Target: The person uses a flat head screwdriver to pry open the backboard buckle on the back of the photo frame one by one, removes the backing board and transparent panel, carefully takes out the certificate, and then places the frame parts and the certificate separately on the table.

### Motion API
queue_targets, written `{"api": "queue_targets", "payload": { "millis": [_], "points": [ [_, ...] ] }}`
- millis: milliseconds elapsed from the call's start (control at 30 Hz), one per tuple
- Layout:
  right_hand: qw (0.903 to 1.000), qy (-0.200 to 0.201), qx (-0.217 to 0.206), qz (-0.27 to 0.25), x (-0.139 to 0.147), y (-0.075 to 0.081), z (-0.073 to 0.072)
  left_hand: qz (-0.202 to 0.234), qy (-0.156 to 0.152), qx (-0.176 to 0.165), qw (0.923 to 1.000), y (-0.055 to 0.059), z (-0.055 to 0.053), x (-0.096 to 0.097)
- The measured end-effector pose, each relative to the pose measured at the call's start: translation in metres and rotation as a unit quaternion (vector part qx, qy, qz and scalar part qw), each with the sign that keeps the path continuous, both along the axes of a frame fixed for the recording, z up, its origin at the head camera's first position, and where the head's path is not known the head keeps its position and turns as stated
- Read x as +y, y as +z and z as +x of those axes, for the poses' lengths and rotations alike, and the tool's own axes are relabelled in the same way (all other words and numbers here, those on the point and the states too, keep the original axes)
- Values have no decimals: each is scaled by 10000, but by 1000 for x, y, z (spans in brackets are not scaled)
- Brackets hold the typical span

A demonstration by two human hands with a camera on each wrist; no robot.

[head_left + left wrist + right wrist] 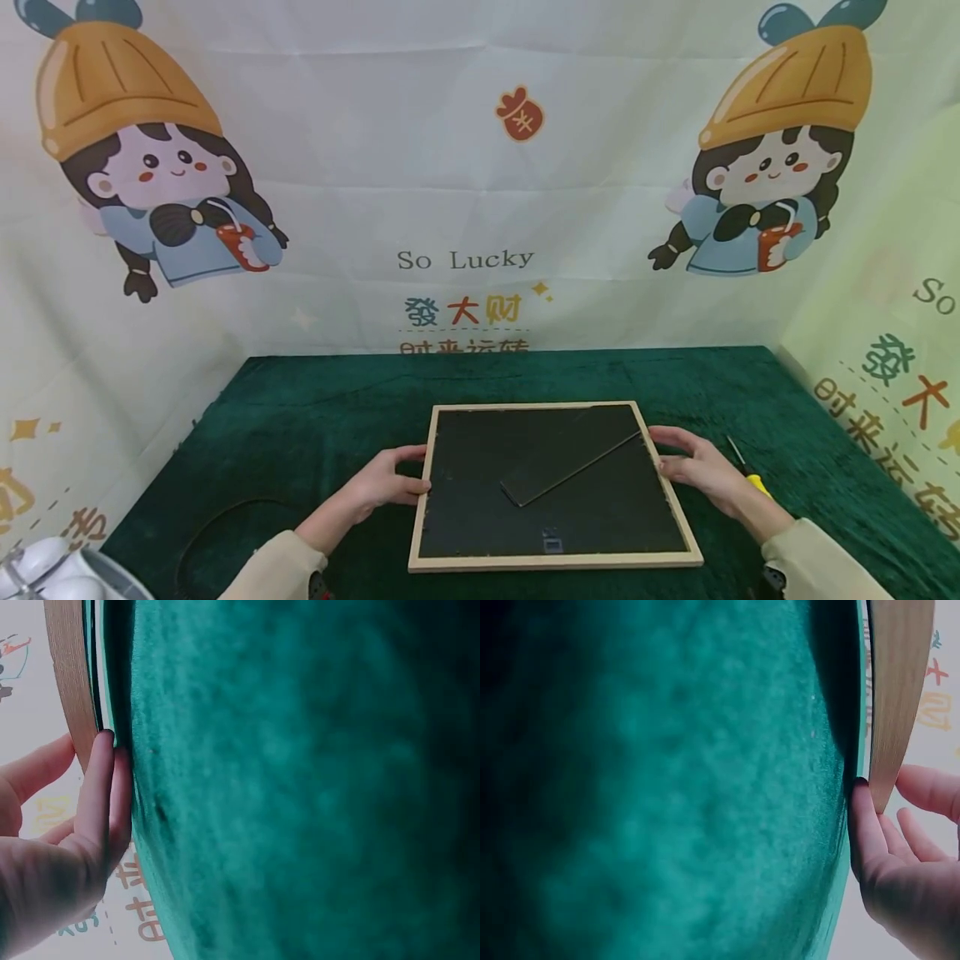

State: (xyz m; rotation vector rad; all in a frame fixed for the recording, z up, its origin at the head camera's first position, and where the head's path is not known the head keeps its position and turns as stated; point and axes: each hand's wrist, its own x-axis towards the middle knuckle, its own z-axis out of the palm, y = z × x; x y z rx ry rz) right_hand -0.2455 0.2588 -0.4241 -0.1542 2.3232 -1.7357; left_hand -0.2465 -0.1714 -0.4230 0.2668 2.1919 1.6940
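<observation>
A picture frame with a light wood border lies back side up, showing its black backing board, a thin bent line across it and a small hanger near the front edge. My left hand holds its left side, thumb at the border. On the opposite side, my right hand grips the right border. In the left wrist view, fingers reach under the wooden edge. The right wrist view shows fingertips beneath the wooden edge and the thumb against its other face; a slim gap separates the edge from the green cloth.
A screwdriver with a yellow handle lies just beyond my right hand. Dark green cloth covers the table. At the front left corner stands a container of white rounded objects, with a dark thin cord near it. Printed curtains enclose the table.
</observation>
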Motion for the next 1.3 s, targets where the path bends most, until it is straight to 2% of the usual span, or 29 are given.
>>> {"api": "queue_targets", "payload": {
  "millis": [400,600,767,867,967,1100,1200,1300],
  "points": [
    [9986,80,213,476,-3,0,-2,-237,155,-77,9996,-3,-4,5],
    [9963,74,293,810,-2,1,-4,-355,92,-2,9993,-3,-4,6],
    [9973,171,281,657,0,5,-11,-656,128,-49,9978,3,-4,7],
    [9971,151,280,690,-2,7,-19,-977,18,-8,9952,8,0,5],
    [9967,105,214,776,-6,10,-30,-1331,-232,162,9907,11,8,3],
    [9957,117,178,898,-9,12,-44,-1740,-800,584,9797,13,19,-1],
    [9956,103,184,910,-11,15,-52,-1787,-1290,868,9715,15,26,-2],
    [9955,115,103,933,-12,16,-56,-1770,-1683,908,9655,17,32,-4]
  ]
}}
